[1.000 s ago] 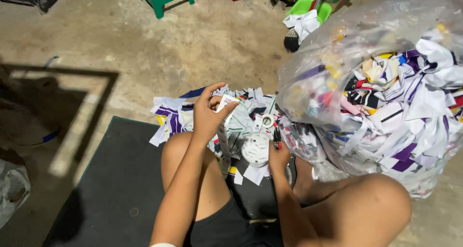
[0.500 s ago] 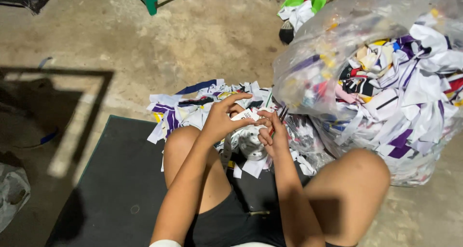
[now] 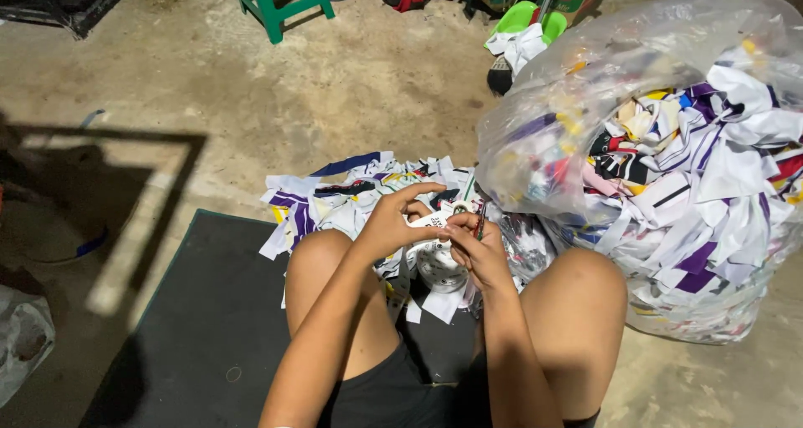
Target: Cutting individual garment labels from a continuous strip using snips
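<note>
Beside our right knee stood the clear plastic bag [image 3: 661,144] stuffed with offcuts. Left of the bag lay the scrap pile [image 3: 335,198] on the floor. Nearer us than the pile, our left hand [image 3: 389,223] pinched a white strip [image 3: 428,221], its length running toward our right hand [image 3: 478,252], which gripped small scissors [image 3: 481,221].

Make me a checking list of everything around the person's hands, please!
Surface: bare concrete floor, with a dark mat under the seated person.
Job's things: a small white paper piece held between both hands over a pile of paper scraps.
Clutter: big clear bag stuffed with scraps, at the right.
Hands: left hand and right hand both pinch the piece; right also grips a thin tool, kind unclear.
Cables: nothing seen.
Surroundings: green stool, green dustpan, another plastic bag at far left.
</note>
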